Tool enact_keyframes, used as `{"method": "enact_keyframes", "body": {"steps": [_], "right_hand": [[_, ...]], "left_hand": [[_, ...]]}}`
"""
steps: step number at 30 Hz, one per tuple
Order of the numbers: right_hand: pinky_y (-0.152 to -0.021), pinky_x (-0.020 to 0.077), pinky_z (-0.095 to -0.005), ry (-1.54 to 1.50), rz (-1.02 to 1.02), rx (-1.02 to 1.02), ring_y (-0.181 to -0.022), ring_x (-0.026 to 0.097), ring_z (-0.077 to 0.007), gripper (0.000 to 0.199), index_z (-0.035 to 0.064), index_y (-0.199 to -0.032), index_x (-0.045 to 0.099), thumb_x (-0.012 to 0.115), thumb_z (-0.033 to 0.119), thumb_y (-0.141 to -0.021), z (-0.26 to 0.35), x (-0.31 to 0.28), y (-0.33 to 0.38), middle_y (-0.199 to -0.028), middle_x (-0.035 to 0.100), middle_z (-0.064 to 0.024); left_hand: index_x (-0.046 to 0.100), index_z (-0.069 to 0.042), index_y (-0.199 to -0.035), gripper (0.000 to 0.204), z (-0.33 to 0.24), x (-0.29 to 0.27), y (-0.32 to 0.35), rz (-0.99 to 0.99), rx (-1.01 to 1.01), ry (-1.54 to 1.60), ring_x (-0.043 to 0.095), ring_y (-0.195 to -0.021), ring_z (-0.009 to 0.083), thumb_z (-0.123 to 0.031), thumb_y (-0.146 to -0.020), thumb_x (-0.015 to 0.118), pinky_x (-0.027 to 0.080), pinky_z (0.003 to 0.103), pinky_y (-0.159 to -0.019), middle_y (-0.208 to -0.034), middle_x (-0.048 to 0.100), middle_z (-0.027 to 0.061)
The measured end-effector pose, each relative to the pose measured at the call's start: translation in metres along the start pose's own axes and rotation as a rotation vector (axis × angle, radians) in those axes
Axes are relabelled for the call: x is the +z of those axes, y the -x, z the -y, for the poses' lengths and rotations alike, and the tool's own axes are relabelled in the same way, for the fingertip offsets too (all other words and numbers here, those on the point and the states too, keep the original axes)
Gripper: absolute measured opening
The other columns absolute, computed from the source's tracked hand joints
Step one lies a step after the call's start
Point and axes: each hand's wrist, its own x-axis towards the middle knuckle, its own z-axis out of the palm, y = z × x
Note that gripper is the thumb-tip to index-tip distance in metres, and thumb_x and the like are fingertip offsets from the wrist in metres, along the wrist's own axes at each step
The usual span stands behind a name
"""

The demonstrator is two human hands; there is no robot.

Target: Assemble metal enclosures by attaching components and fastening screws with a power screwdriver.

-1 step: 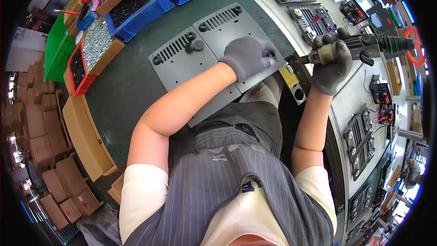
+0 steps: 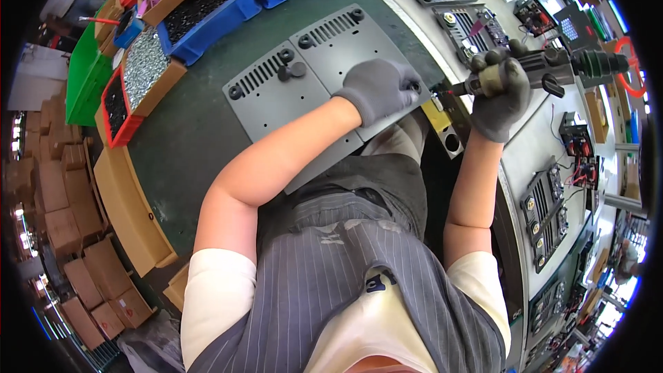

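Observation:
Two grey metal panels (image 2: 324, 62), slotted along their far edges, lie side by side on the green work surface. My left hand (image 2: 378, 90), in a grey glove, rests on the right panel, its fingers curled down at the near right corner. A round black foot (image 2: 414, 87) shows at its fingertips; whatever the fingers pinch is hidden. Black feet also sit at the panels' far corners, and two loose black round feet (image 2: 297, 69) lie on the left panel. My gloved right hand (image 2: 501, 93) grips a dark power screwdriver (image 2: 549, 68), held sideways with its tip toward that corner.
Blue bins (image 2: 207, 24) of black parts stand at the far left, beside a box of silver screws (image 2: 145, 62) and a red tray (image 2: 119, 107). On the right, a pale bench (image 2: 535, 145) carries several black finned units (image 2: 452, 24). Cardboard boxes (image 2: 62, 193) are stacked at left.

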Motion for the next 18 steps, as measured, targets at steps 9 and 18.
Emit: {"method": "enact_keyframes", "body": {"steps": [9, 18], "right_hand": [[-0.062, 0.0479, -0.0350, 0.246, 0.119, 0.097, -0.069, 0.053, -0.0197, 0.038, -0.0002, -0.107, 0.048, 0.056, 0.010, -0.072, -0.027, 0.019, 0.000, -0.080, 0.052, -0.0123], [-0.059, 0.0509, -0.0358, 0.218, 0.162, 0.213, -0.072, 0.057, -0.0207, 0.034, 0.0018, -0.100, 0.048, 0.058, 0.004, -0.068, -0.042, 0.004, -0.001, -0.084, 0.054, -0.0117]], "left_hand": [[0.066, -0.018, -0.097, 0.025, -0.006, 0.018, -0.010, -0.047, -0.013, -0.052, 0.062, -0.085, 0.0255, -0.035, -0.081, 0.059, 0.048, 0.037, -0.073, -0.089, 0.066, 0.0065], [0.059, -0.010, -0.110, 0.040, -0.013, 0.007, -0.007, -0.039, -0.064, 0.184, 0.063, -0.088, 0.0214, -0.031, -0.076, 0.064, 0.049, 0.032, -0.079, -0.098, 0.065, 0.0084]]}}
